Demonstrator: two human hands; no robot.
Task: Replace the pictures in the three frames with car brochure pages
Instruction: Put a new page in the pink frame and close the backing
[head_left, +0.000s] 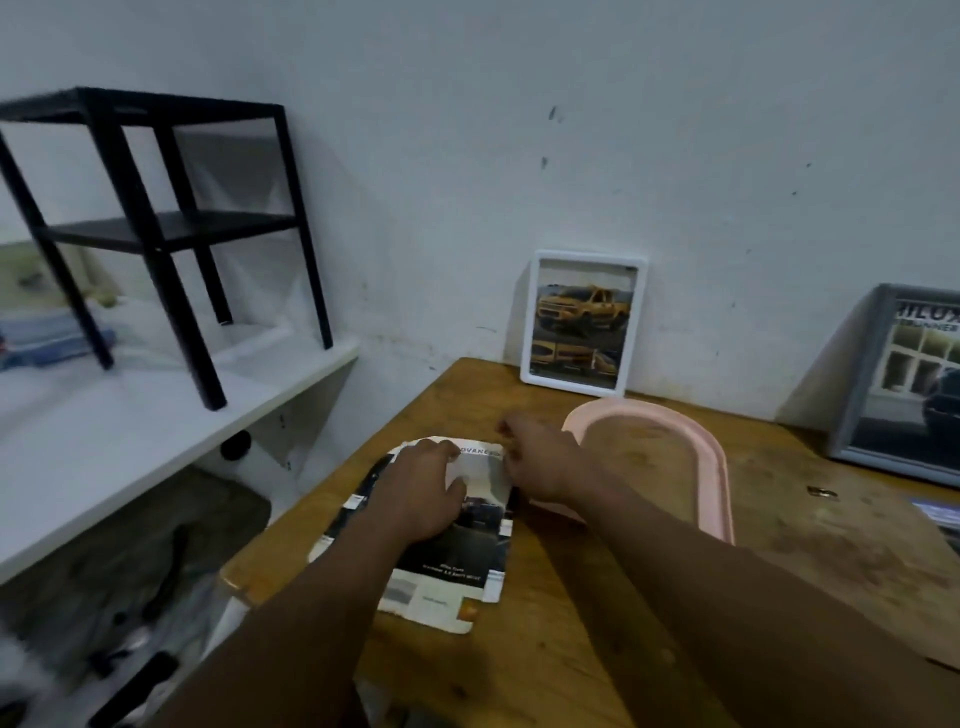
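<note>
Against wall: white frame (589, 256), grey frame (857, 374) filled; pink frame (719, 478) flat, empty. Left hand (415, 488), fingers flat, on brochure page (447, 566); right hand (540, 457) curled, grip unclear.

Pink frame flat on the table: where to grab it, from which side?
Take the pink frame by its right rim, from above, fingers inside the opening, thumb outside. It lies flat and empty, so the rim is free; the right hand blocks its left side.

Home workroom, worn wooden table (649, 597), scuffed white wall (519, 156), black shelf rack (156, 228)
</note>
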